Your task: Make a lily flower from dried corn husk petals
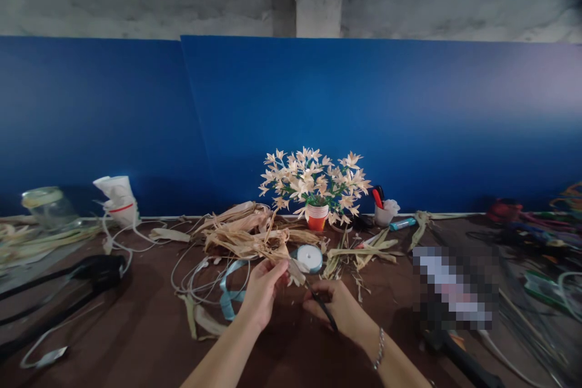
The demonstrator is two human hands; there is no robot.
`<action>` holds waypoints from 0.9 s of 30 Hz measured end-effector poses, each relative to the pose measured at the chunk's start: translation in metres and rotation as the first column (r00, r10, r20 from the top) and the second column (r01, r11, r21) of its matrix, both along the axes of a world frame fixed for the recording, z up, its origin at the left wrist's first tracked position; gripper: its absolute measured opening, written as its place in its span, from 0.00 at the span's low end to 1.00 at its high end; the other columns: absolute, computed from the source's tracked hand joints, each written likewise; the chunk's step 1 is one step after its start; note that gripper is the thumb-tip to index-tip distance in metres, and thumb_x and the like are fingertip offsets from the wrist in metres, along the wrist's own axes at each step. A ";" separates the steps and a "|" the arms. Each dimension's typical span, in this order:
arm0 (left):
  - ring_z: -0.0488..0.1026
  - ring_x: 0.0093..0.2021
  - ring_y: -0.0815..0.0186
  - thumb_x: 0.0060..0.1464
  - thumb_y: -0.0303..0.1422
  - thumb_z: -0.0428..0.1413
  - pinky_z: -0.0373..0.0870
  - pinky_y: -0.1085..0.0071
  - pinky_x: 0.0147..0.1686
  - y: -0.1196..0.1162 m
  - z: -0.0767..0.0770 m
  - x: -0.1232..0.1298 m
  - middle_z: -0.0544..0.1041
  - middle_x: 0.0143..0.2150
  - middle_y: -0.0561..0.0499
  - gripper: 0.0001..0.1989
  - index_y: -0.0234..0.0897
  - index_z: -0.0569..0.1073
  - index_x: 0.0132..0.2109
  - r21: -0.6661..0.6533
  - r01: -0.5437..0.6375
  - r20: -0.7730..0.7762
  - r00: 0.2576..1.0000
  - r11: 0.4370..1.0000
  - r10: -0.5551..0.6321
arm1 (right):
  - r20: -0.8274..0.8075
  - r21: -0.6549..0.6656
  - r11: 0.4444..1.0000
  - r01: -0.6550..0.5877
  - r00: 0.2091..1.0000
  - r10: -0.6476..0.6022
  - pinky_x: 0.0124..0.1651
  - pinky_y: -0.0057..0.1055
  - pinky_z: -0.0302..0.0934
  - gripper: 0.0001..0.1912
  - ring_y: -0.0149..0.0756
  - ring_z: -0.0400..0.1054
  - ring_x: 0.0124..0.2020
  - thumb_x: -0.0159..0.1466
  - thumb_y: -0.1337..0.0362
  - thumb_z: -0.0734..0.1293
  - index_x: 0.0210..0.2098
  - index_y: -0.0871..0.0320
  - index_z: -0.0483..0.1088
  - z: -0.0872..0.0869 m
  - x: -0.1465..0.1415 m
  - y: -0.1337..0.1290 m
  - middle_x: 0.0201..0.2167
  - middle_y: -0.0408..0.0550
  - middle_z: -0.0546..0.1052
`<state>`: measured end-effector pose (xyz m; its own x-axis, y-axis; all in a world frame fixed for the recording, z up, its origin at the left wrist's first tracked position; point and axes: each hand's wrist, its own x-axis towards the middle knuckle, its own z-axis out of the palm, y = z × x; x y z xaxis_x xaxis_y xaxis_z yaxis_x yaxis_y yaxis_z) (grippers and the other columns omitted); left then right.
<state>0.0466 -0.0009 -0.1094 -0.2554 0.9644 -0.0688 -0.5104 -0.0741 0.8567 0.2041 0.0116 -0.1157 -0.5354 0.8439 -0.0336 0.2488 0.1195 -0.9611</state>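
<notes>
My left hand [265, 292] pinches a pale piece of dried husk [296, 271] between thumb and fingers, near the middle of the table. To its right, my right hand [336, 309] is closed on a pair of dark scissors [322, 305], whose tip points up and left at the husk piece. A pile of dried husks [240, 233] lies just beyond my left hand. Behind my hands sits a roll of light blue ribbon [310, 258], with a loose strip of blue ribbon [226, 294] to the left of my left hand.
Pale flowers [313, 179] stand in an orange and white cup [317, 217] at the back. A glass jar [50, 209] and white bag [119, 200] are at the left. Cables and a black stand [459, 357] are at the right, beside a blurred-out patch.
</notes>
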 end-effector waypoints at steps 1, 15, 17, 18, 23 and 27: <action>0.65 0.21 0.75 0.35 0.31 0.62 0.63 0.78 0.22 0.000 0.000 0.000 0.70 0.22 0.54 0.11 0.31 0.71 0.28 -0.006 -0.004 0.004 1.000 1.000 0.004 | 0.000 0.009 1.000 0.007 1.000 -0.007 0.14 0.18 0.45 0.12 0.20 0.51 0.13 0.47 0.59 0.68 0.24 0.63 0.67 0.001 0.000 0.000 0.12 0.36 0.60; 0.65 0.20 0.75 0.35 0.31 0.62 0.63 0.77 0.22 0.000 -0.004 0.004 0.71 0.21 0.53 0.10 0.30 0.71 0.27 -0.023 0.016 -0.017 1.000 1.000 -0.016 | -0.074 0.014 0.999 0.035 0.997 -0.034 0.17 0.20 0.46 0.15 0.22 0.52 0.16 0.45 0.56 0.70 0.23 0.63 0.67 -0.007 -0.003 0.002 0.15 0.38 0.62; 0.65 0.20 0.74 0.35 0.31 0.62 0.63 0.77 0.22 -0.001 -0.002 0.005 0.71 0.21 0.53 0.10 0.30 0.71 0.27 -0.028 0.013 -0.013 1.000 1.000 -0.013 | -0.082 0.035 0.999 0.036 0.996 -0.033 0.17 0.20 0.46 0.16 0.22 0.52 0.16 0.45 0.56 0.70 0.23 0.63 0.67 -0.007 -0.004 0.003 0.15 0.38 0.63; 0.65 0.20 0.74 0.35 0.31 0.62 0.63 0.77 0.22 -0.001 -0.002 0.005 0.71 0.21 0.53 0.10 0.30 0.71 0.27 -0.029 0.012 -0.013 1.000 0.999 -0.012 | -0.088 0.043 0.998 0.035 0.996 -0.031 0.18 0.20 0.47 0.15 0.22 0.52 0.17 0.45 0.56 0.69 0.23 0.63 0.67 -0.007 -0.004 0.003 0.16 0.38 0.63; 0.65 0.20 0.74 0.36 0.32 0.62 0.62 0.77 0.22 -0.001 0.000 0.005 0.71 0.21 0.53 0.10 0.30 0.71 0.27 -0.030 0.007 -0.034 0.999 1.000 -0.008 | -0.113 0.042 0.999 0.032 0.993 -0.027 0.18 0.20 0.48 0.15 0.22 0.52 0.17 0.45 0.56 0.70 0.22 0.63 0.68 -0.007 -0.004 0.002 0.15 0.38 0.62; 0.66 0.21 0.73 0.38 0.33 0.60 0.62 0.77 0.22 -0.001 0.001 0.002 0.71 0.21 0.55 0.10 0.32 0.70 0.28 0.002 0.010 -0.055 0.998 1.000 -0.009 | -0.077 -0.083 0.996 0.007 0.997 -0.014 0.14 0.19 0.49 0.17 0.21 0.51 0.14 0.44 0.55 0.70 0.26 0.62 0.67 -0.007 -0.003 0.001 0.15 0.36 0.61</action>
